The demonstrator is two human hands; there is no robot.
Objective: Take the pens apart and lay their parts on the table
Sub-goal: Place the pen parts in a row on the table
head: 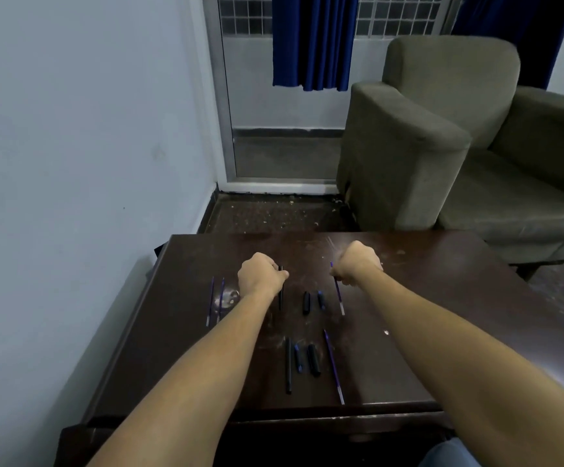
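Pen parts lie in rows on the dark brown table. My left hand is curled round the far end of a black pen barrel that lies on the table. My right hand pinches the far end of a thin purple refill. Between them rest a black cap and a short blue-tipped piece. Nearer me lie another black barrel, a blue-tipped piece, a black cap and a purple refill. Two thin refills lie at the left.
A grey-green armchair stands beyond the table's far right corner. A pale wall runs along the left, close to the table's edge. Blue curtains hang at the window behind. Whitish smudges mark the tabletop near my left wrist.
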